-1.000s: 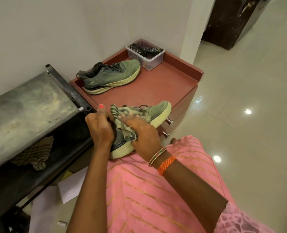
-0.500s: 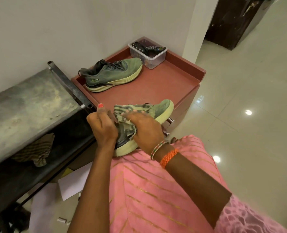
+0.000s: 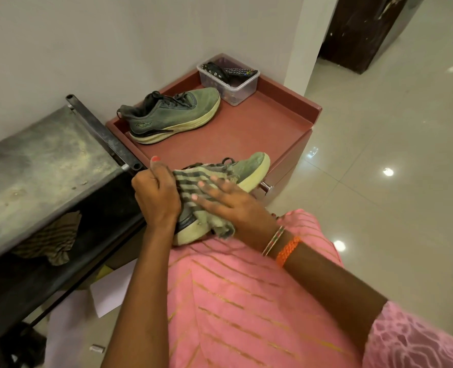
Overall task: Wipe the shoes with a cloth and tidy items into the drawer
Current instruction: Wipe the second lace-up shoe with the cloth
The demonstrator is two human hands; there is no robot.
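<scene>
I'm gripping the near shoe (image 3: 249, 166) with my left hand (image 3: 156, 197) at the red cabinet (image 3: 281, 120)'s front edge, my flat right hand (image 3: 230, 200) pressing the cloth (image 3: 201, 181); it's overhanging, so hard rubbing could tip it off.

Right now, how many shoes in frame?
2. One shoe sits on the red cabinet top near the wall; the other shoe is held in the left hand, with the right hand pressing a striped cloth on it.

Green shoes (image 3: 172, 116), cream soles; green-grey striped cloth (image 3: 199, 181); reddish-brown cabinet (image 3: 246, 134); pink gold-striped garment (image 3: 246, 301).
</scene>
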